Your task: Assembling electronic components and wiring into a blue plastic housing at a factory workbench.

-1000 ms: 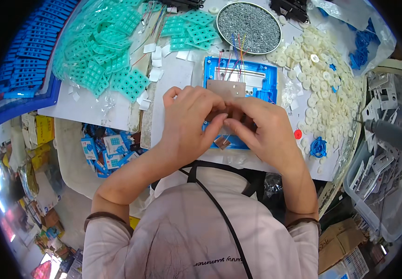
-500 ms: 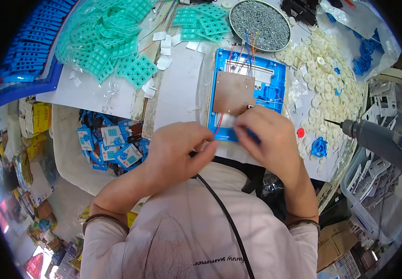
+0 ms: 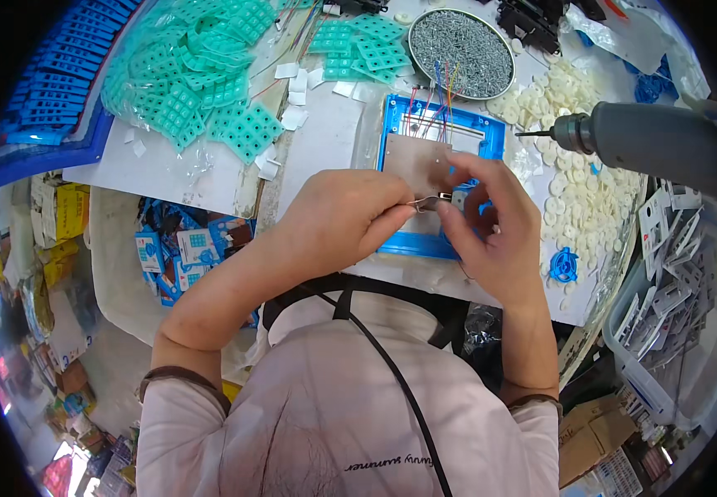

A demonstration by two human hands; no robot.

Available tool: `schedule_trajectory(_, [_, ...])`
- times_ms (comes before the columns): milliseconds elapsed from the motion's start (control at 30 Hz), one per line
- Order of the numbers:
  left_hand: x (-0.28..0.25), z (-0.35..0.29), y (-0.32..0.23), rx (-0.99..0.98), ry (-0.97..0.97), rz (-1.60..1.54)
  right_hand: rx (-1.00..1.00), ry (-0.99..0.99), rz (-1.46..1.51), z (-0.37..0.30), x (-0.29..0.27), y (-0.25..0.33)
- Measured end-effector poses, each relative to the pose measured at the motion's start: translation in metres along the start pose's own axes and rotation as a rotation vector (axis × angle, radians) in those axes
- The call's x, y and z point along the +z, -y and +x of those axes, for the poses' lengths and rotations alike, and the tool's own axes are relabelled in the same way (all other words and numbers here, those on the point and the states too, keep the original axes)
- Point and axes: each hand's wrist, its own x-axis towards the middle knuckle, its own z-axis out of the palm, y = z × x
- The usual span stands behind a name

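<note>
A blue plastic housing [image 3: 419, 244] lies open in front of me, with a brown circuit board [image 3: 415, 159] resting over its middle. Red, blue and yellow wires [image 3: 442, 87] stick up past the board's far edge. My left hand [image 3: 367, 209] is closed, thumb and forefinger pinching a thin wire [image 3: 425, 201] near the board's near edge. My right hand [image 3: 498, 217] curves around the board's right side with fingers apart, its forefinger at the board and its thumb near the wire. Between them sits a small black and silver part [image 3: 445, 196].
A power screwdriver [image 3: 624, 137] hangs at the right. White plastic discs [image 3: 574, 178] and a blue ring-shaped part [image 3: 564, 264] lie below it. Beyond the housing is a round tray of screws [image 3: 463, 54]. Green keypad sheets [image 3: 247, 131] pile up at the left, above a bin [image 3: 118, 257].
My left hand has moved up and right, onto the thin wire. The right hand has opened and shifted slightly right. The screwdriver has swung left and upward.
</note>
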Motion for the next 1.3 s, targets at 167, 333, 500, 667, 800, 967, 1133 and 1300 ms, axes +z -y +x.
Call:
schedule_trajectory(167, [-0.004, 0.003, 0.000, -0.006, 0.015, -0.041, -0.173, 0.090, 0.070, 0.009, 0.007, -0.026])
schedule_trajectory(333, [-0.008, 0.007, 0.007, 0.035, 0.060, -0.093, -0.036, 0.132, 0.158, 0.007, 0.006, -0.025])
schedule_trajectory(500, [-0.002, 0.010, -0.001, -0.018, 0.040, -0.070, 0.003, 0.091, 0.215, 0.004, 0.010, -0.027])
schedule_trajectory(667, [0.005, 0.008, 0.000, 0.021, -0.013, 0.003, 0.050, 0.167, 0.231, 0.003, 0.003, -0.023])
schedule_trajectory(800, [0.005, 0.010, -0.001, 0.022, 0.014, 0.007, 0.050, 0.148, 0.225, 0.002, 0.003, -0.024])
schedule_trajectory(967, [0.003, 0.008, 0.002, 0.046, 0.029, 0.042, 0.042, 0.128, 0.225, 0.004, 0.006, -0.023])
schedule_trajectory(1133, [0.001, 0.006, 0.005, 0.052, 0.052, 0.034, 0.072, 0.149, 0.248, 0.005, 0.005, -0.022])
schedule_trajectory(1300, [-0.003, 0.007, 0.006, 0.062, 0.086, -0.026, 0.088, 0.164, 0.272, 0.006, 0.004, -0.022])
